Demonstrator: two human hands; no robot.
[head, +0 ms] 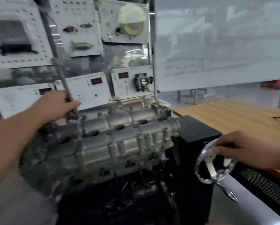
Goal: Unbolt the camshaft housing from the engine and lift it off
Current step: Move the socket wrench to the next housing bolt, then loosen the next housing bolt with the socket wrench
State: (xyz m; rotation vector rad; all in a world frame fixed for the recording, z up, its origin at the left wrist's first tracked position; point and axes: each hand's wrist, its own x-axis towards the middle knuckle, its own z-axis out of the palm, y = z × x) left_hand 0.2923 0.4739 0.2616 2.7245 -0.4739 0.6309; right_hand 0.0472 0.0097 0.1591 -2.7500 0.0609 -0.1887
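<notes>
Nearest, the right hand (pixel 243 150) rests curled on a silver handwheel (pixel 213 161). The camshaft housing (pixel 119 137) sits atop the engine (pixel 103 184). Beyond, the left hand (pixel 58 106) has a closed grip on the T-wrench (pixel 63 78); keep it square on the far-left bolt.

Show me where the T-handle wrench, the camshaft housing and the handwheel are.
T-handle wrench (pixel 66 85): head view, on its shaft above the left hand.
Camshaft housing (pixel 126 140): head view, on its near ribbed face.
Handwheel (pixel 211 166): head view, on its white spoke.
</notes>
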